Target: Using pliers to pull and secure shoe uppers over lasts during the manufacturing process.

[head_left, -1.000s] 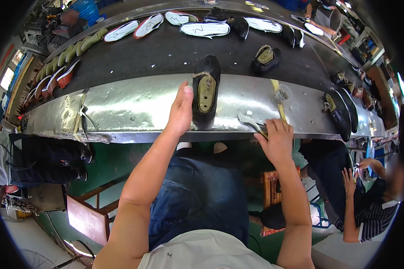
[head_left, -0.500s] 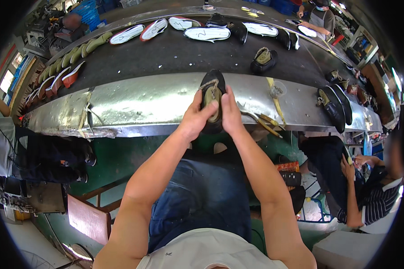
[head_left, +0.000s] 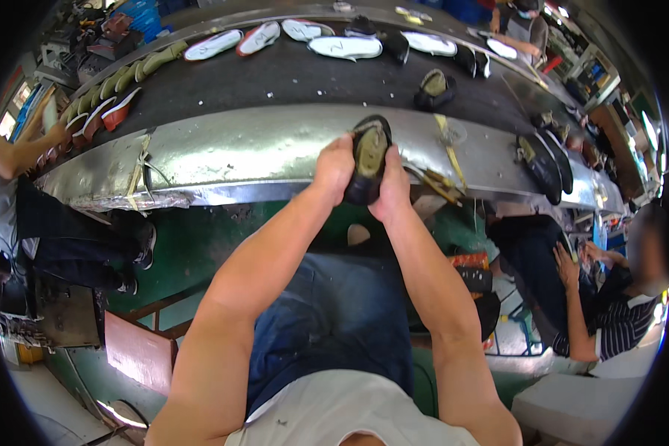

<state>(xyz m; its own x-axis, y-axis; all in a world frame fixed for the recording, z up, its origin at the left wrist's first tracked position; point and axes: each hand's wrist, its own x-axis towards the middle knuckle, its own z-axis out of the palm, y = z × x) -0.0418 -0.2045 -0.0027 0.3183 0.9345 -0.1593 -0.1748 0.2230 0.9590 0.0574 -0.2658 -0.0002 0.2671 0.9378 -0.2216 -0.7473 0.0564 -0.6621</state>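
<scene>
A black shoe (head_left: 368,178) with an olive-green, shoe-shaped form filling its opening is held upright over the edge of the metal ledge (head_left: 238,160). My left hand (head_left: 334,167) is closed round its left side. On the opposite side, my right hand (head_left: 393,187) grips it with the thumb near the top edge. The fingers under the shoe are partly hidden. Right of my right hand, pincers-like tools (head_left: 442,187) with yellowish handles lie on the ledge.
Beyond the ledge runs a dark belt (head_left: 275,97), with a similar black shoe (head_left: 433,91) on it. White-soled shoes (head_left: 345,47) line its far side; olive forms (head_left: 130,76) stand at left. Black shoes (head_left: 540,167) rest at right. Other people (head_left: 617,327) are at both sides.
Both hands have shifted slightly right with the shoe. My left thumb has come off the olive top to the shoe's side. A person's arm has come in at the far left.
</scene>
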